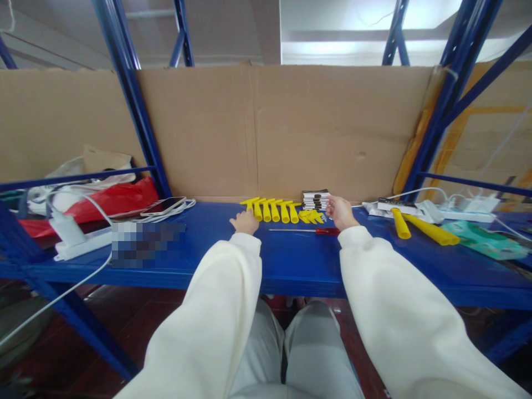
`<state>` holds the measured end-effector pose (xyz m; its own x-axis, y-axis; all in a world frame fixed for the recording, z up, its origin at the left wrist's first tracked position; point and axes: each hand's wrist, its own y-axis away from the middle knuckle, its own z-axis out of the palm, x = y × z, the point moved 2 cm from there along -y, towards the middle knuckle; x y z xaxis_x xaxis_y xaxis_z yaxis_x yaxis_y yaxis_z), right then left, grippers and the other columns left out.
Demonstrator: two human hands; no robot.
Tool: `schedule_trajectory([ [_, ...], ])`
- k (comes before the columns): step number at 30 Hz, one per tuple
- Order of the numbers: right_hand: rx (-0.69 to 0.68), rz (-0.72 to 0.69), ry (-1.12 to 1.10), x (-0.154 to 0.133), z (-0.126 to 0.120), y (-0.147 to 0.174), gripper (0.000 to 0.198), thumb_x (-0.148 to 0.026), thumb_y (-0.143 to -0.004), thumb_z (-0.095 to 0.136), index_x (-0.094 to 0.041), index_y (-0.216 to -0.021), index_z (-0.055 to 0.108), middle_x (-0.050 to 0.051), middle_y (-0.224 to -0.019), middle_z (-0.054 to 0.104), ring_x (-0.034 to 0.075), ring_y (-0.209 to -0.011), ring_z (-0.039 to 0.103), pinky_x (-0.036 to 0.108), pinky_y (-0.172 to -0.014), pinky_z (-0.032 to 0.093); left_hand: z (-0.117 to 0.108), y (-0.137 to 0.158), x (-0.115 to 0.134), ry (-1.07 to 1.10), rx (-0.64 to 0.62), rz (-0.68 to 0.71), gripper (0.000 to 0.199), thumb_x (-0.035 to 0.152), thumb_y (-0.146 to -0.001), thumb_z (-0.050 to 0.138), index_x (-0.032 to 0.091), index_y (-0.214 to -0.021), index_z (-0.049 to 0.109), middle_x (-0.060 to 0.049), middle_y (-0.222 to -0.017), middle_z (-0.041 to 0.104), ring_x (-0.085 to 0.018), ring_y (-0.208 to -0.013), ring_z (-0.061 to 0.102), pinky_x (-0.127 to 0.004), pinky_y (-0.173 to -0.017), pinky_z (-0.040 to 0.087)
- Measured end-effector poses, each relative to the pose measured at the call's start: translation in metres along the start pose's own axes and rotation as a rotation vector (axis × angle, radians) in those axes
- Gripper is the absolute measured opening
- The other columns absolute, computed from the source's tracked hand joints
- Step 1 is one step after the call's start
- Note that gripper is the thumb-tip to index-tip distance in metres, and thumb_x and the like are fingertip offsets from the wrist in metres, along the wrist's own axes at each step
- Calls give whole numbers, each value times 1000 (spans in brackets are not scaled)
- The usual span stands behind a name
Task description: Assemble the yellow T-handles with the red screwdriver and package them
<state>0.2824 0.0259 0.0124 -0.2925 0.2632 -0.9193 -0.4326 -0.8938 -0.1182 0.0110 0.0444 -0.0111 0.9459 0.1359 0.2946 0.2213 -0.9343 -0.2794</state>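
Note:
My left hand [245,222] is at the left end of a row of yellow T-shaped plastic scrapers [275,212]. Its fingers are curled over the lower part of the leftmost scraper [249,203], whose handle they mostly hide. At the right end of a stack of small black-and-white boxes [315,200], my right hand [341,213] has its fingers pinched against the boxes' edge. Small yellow flat pieces [311,216] lie in front of the stack. Nearer to me, a screwdriver [326,231] with a red handle lies crosswise, close to my right wrist.
To the right lie two loose yellow handles [432,229], a white box [399,206], a green packet [484,239] and a power strip [467,215]. On the left are a phone [163,206], a cable and another power strip [89,244]. Cardboard [324,127] walls the back; blue posts [141,111] flank it.

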Motion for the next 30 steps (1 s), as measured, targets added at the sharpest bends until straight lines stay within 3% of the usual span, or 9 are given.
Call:
schedule_trajectory([
  [7,-5,12,-5,-1,1,2,18,-10,-77,63,-19,-70,50,-7,-49,48,5,-37,37,15,-33,28,0,1,2,-20,-32,65,37,17,-84,51,24,-116,67,-14,-132,66,-30,-124,59,-49,-101,38],
  [19,9,10,-11,-2,1,4,18,-9,-75,63,-19,-69,49,-7,-48,48,5,-36,38,15,-32,27,1,-2,1,24,-6,24,38,15,-90,45,22,-117,69,-15,-126,70,-28,-120,63,-47,-101,38],
  [26,3,6,-1,-2,2,4,18,-10,-75,63,-20,-69,49,-7,-50,48,6,-37,37,15,-34,27,-1,2,6,-5,38,89,45,13,-86,51,25,-127,65,-15,-149,52,-32,-137,47,-54,-105,39],
  [30,14,-42,98,-6,-4,-2,17,-11,-73,64,-19,-68,51,-4,-54,52,7,-42,41,18,-38,31,-3,7,15,116,111,184,49,15,-87,53,27,-133,63,-12,-150,52,-31,-137,47,-50,-107,42],
])
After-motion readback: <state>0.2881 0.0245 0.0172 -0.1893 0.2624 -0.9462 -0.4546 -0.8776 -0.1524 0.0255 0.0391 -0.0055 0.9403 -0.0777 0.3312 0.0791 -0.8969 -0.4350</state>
